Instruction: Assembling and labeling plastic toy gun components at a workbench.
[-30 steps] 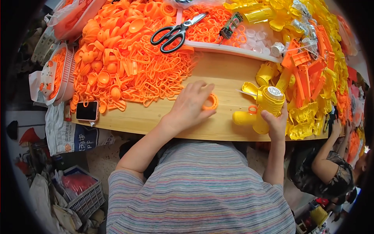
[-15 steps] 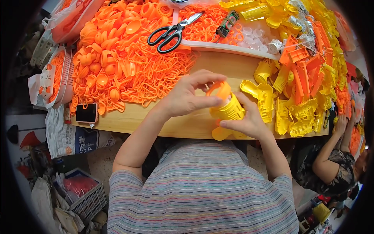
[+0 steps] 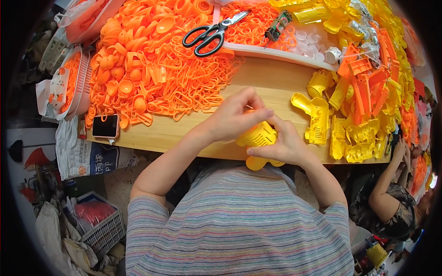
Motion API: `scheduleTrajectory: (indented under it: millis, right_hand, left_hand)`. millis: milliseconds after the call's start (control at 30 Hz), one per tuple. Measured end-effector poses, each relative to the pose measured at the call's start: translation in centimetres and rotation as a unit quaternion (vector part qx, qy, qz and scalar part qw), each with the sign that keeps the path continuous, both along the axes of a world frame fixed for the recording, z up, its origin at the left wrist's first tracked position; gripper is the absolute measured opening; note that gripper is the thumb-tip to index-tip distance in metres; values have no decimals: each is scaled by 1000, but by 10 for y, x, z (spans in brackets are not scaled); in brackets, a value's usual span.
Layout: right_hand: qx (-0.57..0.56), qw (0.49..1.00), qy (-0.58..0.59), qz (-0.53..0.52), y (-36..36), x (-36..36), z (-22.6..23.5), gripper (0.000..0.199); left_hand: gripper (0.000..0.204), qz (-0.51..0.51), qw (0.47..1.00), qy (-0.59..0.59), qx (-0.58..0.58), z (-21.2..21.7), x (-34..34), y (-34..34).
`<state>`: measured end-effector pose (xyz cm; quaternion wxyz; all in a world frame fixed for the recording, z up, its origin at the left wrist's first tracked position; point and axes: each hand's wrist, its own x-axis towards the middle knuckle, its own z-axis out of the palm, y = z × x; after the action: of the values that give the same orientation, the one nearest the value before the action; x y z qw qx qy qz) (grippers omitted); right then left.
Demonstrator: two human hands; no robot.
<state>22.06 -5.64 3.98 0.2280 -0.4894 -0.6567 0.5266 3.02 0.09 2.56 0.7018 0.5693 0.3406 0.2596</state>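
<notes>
I see the yellow toy body [image 3: 258, 138] at the bench [image 3: 271, 87] near edge, its long axis running left-right. My right hand [image 3: 283, 145] closes around it from below; my left hand [image 3: 235, 117] pinches its top, equally near.

Toy-assembly workshop: wooden workbench [image 3: 271, 87] heaped with orange plastic parts [image 3: 152, 69].

Bright, even light; fisheye-bent edges

The left hand [image 3: 235, 117] and right hand [image 3: 283, 145] are covering most of the yellow plastic part [image 3: 258, 138] at frame centre. A co-worker's arm [image 3: 389, 184] is running off the lower right edge, body unseen.
</notes>
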Motion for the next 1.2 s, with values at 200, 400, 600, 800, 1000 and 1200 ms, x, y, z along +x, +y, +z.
scheduleTrajectory:
  millis: [200, 400, 600, 800, 1000, 1200]
  right_hand:
    - [-22, 1000, 2, -5, -2, -1, -1, 70]
    - [-10, 1000, -7, 7, -4, -3, -5, 68]
    - [-23, 998, 21, 62, -8, 0, -17, 66]
    - [1, 995, 44, 87, -13, -7, -27, 66]
    - [27, 994, 23, 104, -25, -8, -37, 63]
    - [-5, 997, 3, 75, -25, -8, -36, 61]
  left_hand:
    - [19, 16, 1000, -2, -16, -11, 12, -8]
    - [22, 28, 992, -32, -119, -10, 13, -11]
    - [40, -69, 987, -98, 103, -28, -4, -32]
    - [43, -57, 985, -137, 93, -37, -8, -45]
    - [41, 28, 986, -33, 161, -35, -6, -69]
    - [39, 29, 988, -77, 130, -42, -2, -58]
